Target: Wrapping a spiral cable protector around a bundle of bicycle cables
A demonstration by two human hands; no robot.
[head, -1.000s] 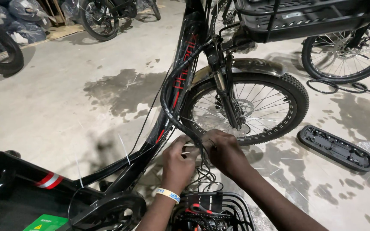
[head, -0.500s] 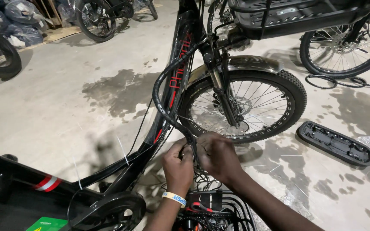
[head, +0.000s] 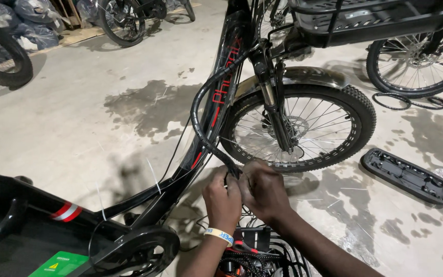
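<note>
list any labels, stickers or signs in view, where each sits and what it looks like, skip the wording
Green sticker: bottom left, on a black part; rectangular, with a yellow warning triangle.
Red lettering: running down the black bike frame.
Red-and-white stripe: lower left, on a black bar.
Wristband: left wrist; yellow and blue.

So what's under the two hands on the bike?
Below the left hand and right hand sits an open compartment of tangled wires. The wrists cover its middle, so deeper parts stay hidden.

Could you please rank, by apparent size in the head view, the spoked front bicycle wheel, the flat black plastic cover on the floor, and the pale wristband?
1. Spoked front bicycle wheel
2. Flat black plastic cover
3. Pale wristband, smallest despite being nearest the camera
</note>
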